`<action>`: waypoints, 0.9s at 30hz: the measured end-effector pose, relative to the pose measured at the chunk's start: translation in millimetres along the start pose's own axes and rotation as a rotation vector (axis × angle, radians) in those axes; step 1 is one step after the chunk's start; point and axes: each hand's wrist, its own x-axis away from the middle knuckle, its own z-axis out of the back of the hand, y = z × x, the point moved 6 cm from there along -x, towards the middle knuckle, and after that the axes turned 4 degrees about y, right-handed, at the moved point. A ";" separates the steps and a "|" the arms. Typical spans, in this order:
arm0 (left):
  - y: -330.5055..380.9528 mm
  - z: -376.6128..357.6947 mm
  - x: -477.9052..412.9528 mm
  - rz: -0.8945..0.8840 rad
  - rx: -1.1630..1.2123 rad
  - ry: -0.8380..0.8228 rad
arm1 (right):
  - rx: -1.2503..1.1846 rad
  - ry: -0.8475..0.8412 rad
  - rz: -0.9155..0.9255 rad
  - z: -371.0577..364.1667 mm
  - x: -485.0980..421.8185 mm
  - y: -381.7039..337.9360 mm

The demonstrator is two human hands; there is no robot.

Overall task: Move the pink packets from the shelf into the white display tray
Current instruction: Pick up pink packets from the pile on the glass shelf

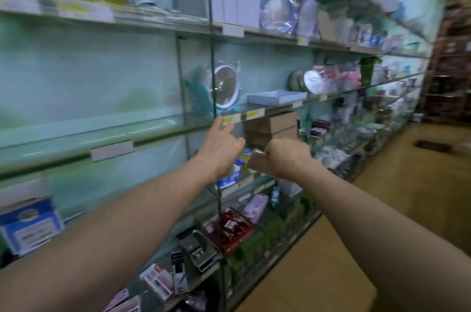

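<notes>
Both my arms reach toward the glass shelves. My right hand (288, 156) is curled round a flat pinkish packet (256, 160), whose end sticks out to the left of the fist. My left hand (220, 148) is just to the left of it, fingers loosely spread, index finger pointing up at the edge of the glass shelf (267, 108). That hand holds nothing. A shallow white tray (276, 97) lies on that shelf above and to the right of my hands. The view is blurred by motion.
A round mirror in plastic wrap (225, 86) stands left of the tray. Brown cardboard boxes (271, 127) sit on the shelf below it, behind my hands. Lower shelves hold staplers (198, 248), red packs (233, 227) and small boxes. The floor aisle (407, 184) runs along the right.
</notes>
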 end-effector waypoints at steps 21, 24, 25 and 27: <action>200.3 -35.4 -265.7 -0.304 0.278 0.245 | 0.226 -0.144 -0.417 -28.0 -63.2 266.3; 214.0 -37.9 -296.9 -0.307 0.293 0.288 | 0.254 -0.116 -0.433 -32.3 -82.0 293.9; 217.6 -39.9 -305.4 -0.308 0.303 0.291 | 0.258 -0.109 -0.434 -34.0 -87.9 301.5; 222.2 -43.3 -320.3 -0.311 0.321 0.286 | 0.256 -0.110 -0.434 -36.4 -98.7 312.7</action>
